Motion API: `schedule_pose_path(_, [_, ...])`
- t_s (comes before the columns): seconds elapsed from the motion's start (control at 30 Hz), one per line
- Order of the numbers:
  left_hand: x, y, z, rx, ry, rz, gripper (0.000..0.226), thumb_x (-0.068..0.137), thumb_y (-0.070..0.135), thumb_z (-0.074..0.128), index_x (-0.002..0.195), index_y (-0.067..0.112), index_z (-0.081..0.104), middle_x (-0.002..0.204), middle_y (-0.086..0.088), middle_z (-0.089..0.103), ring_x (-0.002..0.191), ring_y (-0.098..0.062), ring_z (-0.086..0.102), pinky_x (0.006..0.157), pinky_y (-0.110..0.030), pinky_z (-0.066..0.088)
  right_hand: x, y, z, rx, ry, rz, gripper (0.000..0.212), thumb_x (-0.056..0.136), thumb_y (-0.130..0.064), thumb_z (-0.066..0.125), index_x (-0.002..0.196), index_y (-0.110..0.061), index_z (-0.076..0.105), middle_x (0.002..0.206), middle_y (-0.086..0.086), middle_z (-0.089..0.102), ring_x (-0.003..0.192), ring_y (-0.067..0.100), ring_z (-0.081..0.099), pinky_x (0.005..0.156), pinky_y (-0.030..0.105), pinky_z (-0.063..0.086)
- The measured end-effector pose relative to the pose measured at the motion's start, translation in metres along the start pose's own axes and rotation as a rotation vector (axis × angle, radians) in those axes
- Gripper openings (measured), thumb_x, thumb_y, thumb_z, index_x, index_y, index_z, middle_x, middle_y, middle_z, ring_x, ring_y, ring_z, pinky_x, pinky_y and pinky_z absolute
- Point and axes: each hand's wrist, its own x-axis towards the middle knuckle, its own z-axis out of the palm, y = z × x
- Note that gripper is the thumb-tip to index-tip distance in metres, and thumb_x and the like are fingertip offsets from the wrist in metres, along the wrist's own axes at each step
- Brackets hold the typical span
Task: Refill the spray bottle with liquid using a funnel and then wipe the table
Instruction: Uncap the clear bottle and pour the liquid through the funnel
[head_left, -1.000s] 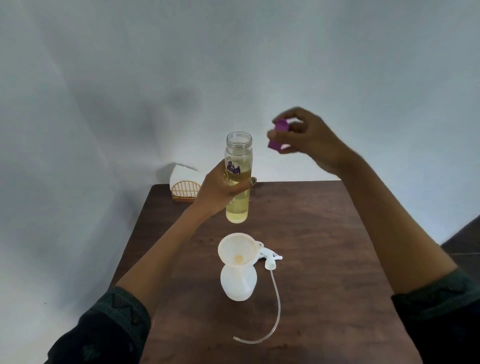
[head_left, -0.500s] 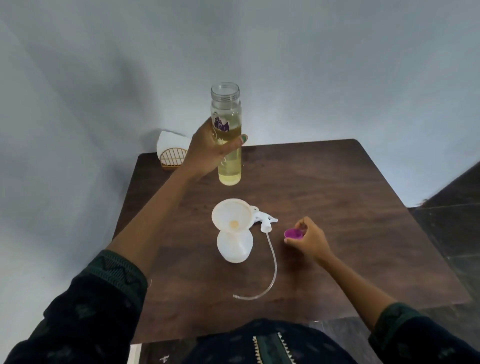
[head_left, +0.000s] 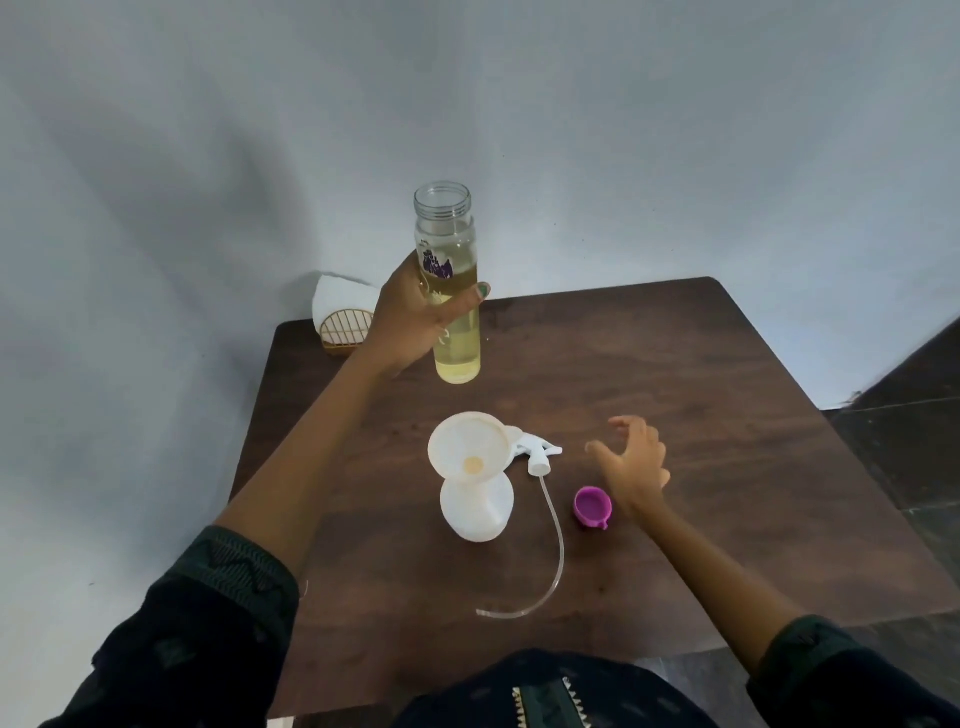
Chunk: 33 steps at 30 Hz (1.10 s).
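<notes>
A dark brown wooden table (head_left: 675, 364) is set into a corner formed by plain pale grey-blue walls (head_left: 623, 130) — soft shadows are cast across them. Dark tiled floor (head_left: 904, 415) is seen at right.

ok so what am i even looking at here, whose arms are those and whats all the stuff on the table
There is no machine here. The picture comes from one wide-angle camera worn on a person's head, looking forward and down, so the two arms in dark sleeves are the wearer's own.

The left hand has its grip around a tall clear bottle of yellow liquid, held upright above the dark brown wooden table with its cap off. The right hand hovers open, holding nothing.

On the table stands a white plastic spray bottle with a white funnel sitting in its neck. Beside it lies the white spray trigger head with its long clear tube. A small purple cap lies near the right hand. At the far corner is a gold wire holder with white napkins.
</notes>
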Motion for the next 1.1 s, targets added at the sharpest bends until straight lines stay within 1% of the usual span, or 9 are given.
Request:
schedule_pose_path(0.1, [0.003,0.002,0.000,-0.011,0.003,0.008,0.034,0.079,0.031,0.075,0.105,0.020,0.057,0.093,0.010,0.068,0.087,-0.007,0.066,0.069,-0.018,0.051,0.019,-0.056,-0.011,0.238,-0.018,-0.111,0.043,0.071,-0.040,0.063,0.110,-0.024,0.054,0.111,-0.004,0.051,0.112,0.022,0.050,0.099,0.047,0.039])
schedule_pose_path(0.23, [0.005,0.009,0.000,-0.002,0.016,0.008,0.034,0.077,0.034,0.076,0.104,0.024,0.057,0.092,0.013,0.067,0.086,-0.004,0.065,0.073,-0.020,0.050,0.027,-0.148,-0.024,0.566,-0.255,-0.292,0.045,0.085,-0.029,0.068,0.123,-0.017,0.048,0.120,0.002,0.052,0.112,0.018,0.052,0.080,0.020,0.043])
schedule_pose_path(0.33, [0.006,0.013,0.003,0.005,0.023,0.009,0.034,0.072,0.042,0.074,0.100,0.040,0.054,0.095,0.018,0.066,0.090,-0.001,0.065,0.079,-0.027,0.054,0.021,-0.210,-0.030,0.574,-0.384,-0.445,0.069,0.078,-0.039,0.073,0.133,-0.023,0.034,0.131,-0.002,0.042,0.117,0.015,0.046,0.081,0.018,0.042])
schedule_pose_path(0.43, [0.008,0.019,0.005,0.017,0.024,-0.002,0.037,0.066,0.050,0.070,0.098,0.048,0.052,0.097,0.020,0.066,0.093,0.000,0.065,0.085,-0.033,0.056,0.022,-0.249,-0.031,0.513,-0.436,-0.557,0.086,0.072,-0.028,0.080,0.138,-0.026,0.025,0.137,-0.004,0.037,0.124,0.016,0.042,0.083,0.016,0.042])
schedule_pose_path(0.57, [0.014,0.019,0.005,0.021,0.014,-0.031,0.058,0.061,0.056,0.070,0.113,0.034,0.056,0.108,0.010,0.068,0.100,-0.009,0.066,0.088,-0.044,0.055,0.021,-0.273,-0.024,0.513,-0.556,-0.612,0.100,0.059,-0.020,0.086,0.138,-0.024,0.025,0.121,-0.006,0.051,0.107,0.009,0.058,0.078,0.014,0.049])
schedule_pose_path(0.7, [0.014,0.021,0.006,0.041,0.008,-0.036,0.047,0.066,0.041,0.071,0.108,0.024,0.057,0.101,0.004,0.070,0.094,-0.011,0.067,0.085,-0.040,0.056,0.020,-0.276,-0.016,0.531,-0.546,-0.602,0.065,0.066,-0.015,0.083,0.124,-0.015,0.053,0.113,-0.001,0.068,0.100,0.011,0.067,0.084,0.028,0.054])
schedule_pose_path(0.87, [0.007,0.025,0.005,-0.024,-0.120,-0.032,0.029,0.074,0.025,0.071,0.099,0.032,0.057,0.095,0.010,0.068,0.093,-0.007,0.065,0.085,-0.030,0.052,0.015,-0.269,-0.018,0.537,-0.514,-0.613,0.026,0.073,0.004,0.071,0.091,-0.014,0.068,0.089,0.003,0.074,0.081,0.011,0.071,0.074,0.025,0.057])
schedule_pose_path(1.0, [-0.017,0.009,-0.007,-0.056,-0.297,-0.154,0.081,0.070,0.050,0.075,0.138,0.024,0.038,0.132,0.010,0.054,0.119,-0.005,0.054,0.097,-0.027,0.046,0.010,-0.255,-0.022,0.560,-0.492,-0.598,0.023,0.071,0.006,0.072,0.083,-0.013,0.067,0.082,0.007,0.072,0.076,0.015,0.069,0.074,0.029,0.057])
schedule_pose_path(1.1, [-0.051,-0.013,-0.019,-0.011,-0.296,-0.276,0.077,0.074,0.064,0.064,0.138,0.025,0.044,0.133,0.014,0.051,0.120,-0.001,0.051,0.102,-0.026,0.042,0.008,-0.240,-0.030,0.444,-0.470,-0.654,0.018,0.065,-0.003,0.075,0.076,-0.014,0.066,0.077,0.007,0.070,0.071,0.014,0.065,0.069,0.032,0.055])
